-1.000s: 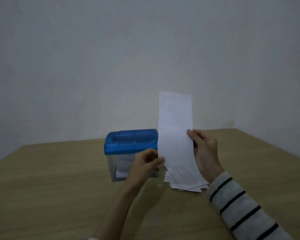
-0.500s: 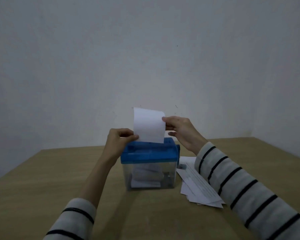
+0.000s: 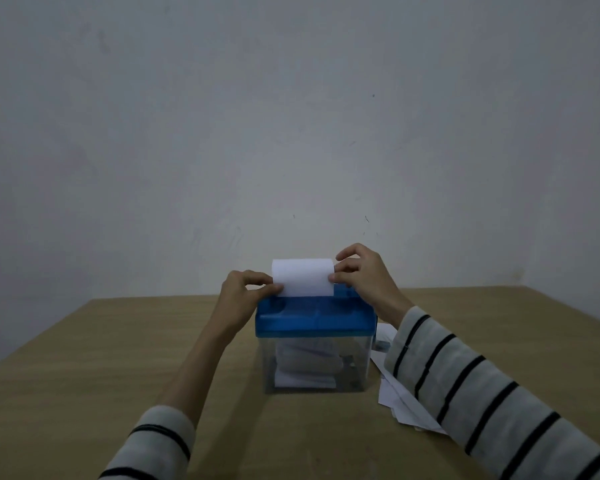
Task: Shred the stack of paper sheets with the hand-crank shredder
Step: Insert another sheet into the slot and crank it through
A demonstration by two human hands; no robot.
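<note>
While I watch from the head camera, nearest things first:

Sleeves: 2 striped sleeves reach forward from the bottom edge toward the middle of the table [image 3: 84, 393].

Spare sheets: the remaining stack of sheets [image 3: 400, 401] lies flat on the table just right of the shredder, partly under my right forearm.

Shredder: the hand-crank shredder [image 3: 315, 337] stands upright mid-table, blue lid over a clear bin with white paper already inside. The crank I cannot make out; a dark part shows low at its right side.

Sheet in hand: 1 paper sheet [image 3: 303, 277] stands upright above the lid's far edge, its top curling over and its lower edge at the lid.

Left grip: my left hand [image 3: 245, 289] pinches the sheet's left edge between thumb and fingers.

Right grip: my right hand [image 3: 359, 273] pinches the right edge, slightly higher.

Key relation: the sheet sits directly between both hands, its width running left to right along the lid, so I judge it must go straight down. Whether it has entered the slot, I cannot tell.

Nearer hand: the right hand is on the side where I expect the crank.
</note>
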